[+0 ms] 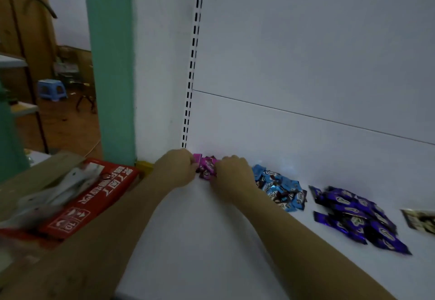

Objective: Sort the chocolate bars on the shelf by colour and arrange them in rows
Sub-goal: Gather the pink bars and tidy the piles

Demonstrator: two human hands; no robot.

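Observation:
Several pink chocolate bars (207, 166) lie in the back left corner of the white shelf (200, 229). My left hand (176, 168) grips them from the left and my right hand (233, 173) grips them from the right, fingers curled over the wrappers. To the right lies a heap of light blue bars (280, 189), then a heap of dark purple bars (355, 215). A gold and black bar (419, 220) shows at the right edge.
A red cardboard box (89, 196) with white metal brackets (54, 191) and cardboard sits left of the shelf. A slotted upright (191, 69) runs up the back panel. A green pillar (113, 64) and a blue stool (50, 89) stand beyond.

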